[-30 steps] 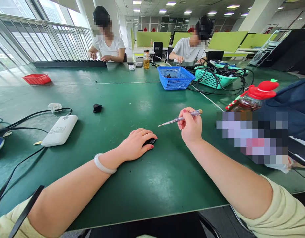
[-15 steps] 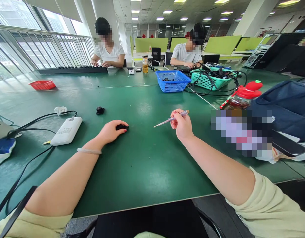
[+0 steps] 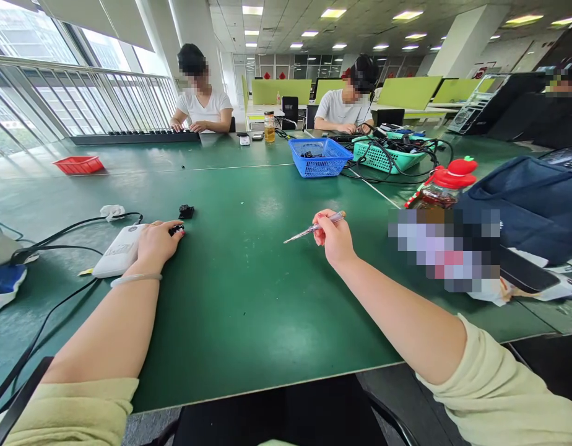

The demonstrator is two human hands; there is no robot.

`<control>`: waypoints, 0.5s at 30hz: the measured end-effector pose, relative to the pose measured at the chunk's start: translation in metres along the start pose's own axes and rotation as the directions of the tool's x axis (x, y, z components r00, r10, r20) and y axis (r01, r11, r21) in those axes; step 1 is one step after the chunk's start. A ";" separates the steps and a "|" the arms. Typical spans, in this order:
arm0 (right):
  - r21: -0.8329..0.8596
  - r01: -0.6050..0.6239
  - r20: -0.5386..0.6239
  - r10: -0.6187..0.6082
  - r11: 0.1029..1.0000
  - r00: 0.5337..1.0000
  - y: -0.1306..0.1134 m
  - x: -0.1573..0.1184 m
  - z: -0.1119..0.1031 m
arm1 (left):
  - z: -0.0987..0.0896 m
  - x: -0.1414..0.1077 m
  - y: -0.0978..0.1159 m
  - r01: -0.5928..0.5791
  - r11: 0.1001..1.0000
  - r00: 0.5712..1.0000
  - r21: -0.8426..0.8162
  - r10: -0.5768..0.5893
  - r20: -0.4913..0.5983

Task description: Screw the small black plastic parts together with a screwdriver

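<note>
My left hand (image 3: 156,243) is closed on a small black part (image 3: 177,230), mostly hidden by my fingers, low over the table beside the white power bank (image 3: 121,251). Just behind it lies another small black part (image 3: 186,212), apart from my fingertips. On the right, my right hand (image 3: 333,236) grips a slim screwdriver (image 3: 304,233) with a clear handle. Its thin metal tip points left and slightly down, above the green table (image 3: 249,297), touching no part.
Black cables (image 3: 58,249) run by the power bank at left. Farther back are a red tray (image 3: 78,165), a blue basket (image 3: 319,162) and a green basket (image 3: 381,158) with cables. A red-lidded bottle (image 3: 446,183) and dark bag (image 3: 522,198) stand right. Two people sit across.
My left hand has moved left with the black part, from the middle of the table to beside the power bank. My right hand still holds the screwdriver in nearly the same place.
</note>
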State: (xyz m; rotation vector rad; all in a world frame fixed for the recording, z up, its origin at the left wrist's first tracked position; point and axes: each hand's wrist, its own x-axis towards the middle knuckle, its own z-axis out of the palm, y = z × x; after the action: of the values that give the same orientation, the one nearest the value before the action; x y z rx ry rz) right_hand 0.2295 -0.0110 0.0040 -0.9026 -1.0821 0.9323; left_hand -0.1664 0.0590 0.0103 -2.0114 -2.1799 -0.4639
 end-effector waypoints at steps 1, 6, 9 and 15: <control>-0.003 -0.001 0.001 0.001 1.000 1.000 0.000 0.000 0.000 | 0.002 0.001 0.000 -0.018 1.000 1.000 0.012 0.018 -0.021; -0.012 -0.009 -0.006 0.009 1.000 1.000 -0.002 -0.001 0.001 | 0.002 0.000 0.006 -0.065 0.998 0.994 0.014 0.066 -0.089; -0.006 -0.008 -0.009 0.008 1.000 1.000 -0.001 -0.001 0.000 | -0.004 -0.003 0.013 -0.073 0.994 0.990 -0.083 0.062 -0.123; -0.017 0.000 0.002 0.000 1.000 1.000 -0.001 -0.001 -0.001 | -0.015 -0.007 0.014 0.012 0.929 0.963 -0.371 -0.111 -0.247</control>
State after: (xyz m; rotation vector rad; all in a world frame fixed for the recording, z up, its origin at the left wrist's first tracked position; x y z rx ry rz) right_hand 0.2304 -0.0125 0.0044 -0.9160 -1.0930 0.9254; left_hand -0.1536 0.0487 0.0244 -1.9058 -2.1149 -1.1549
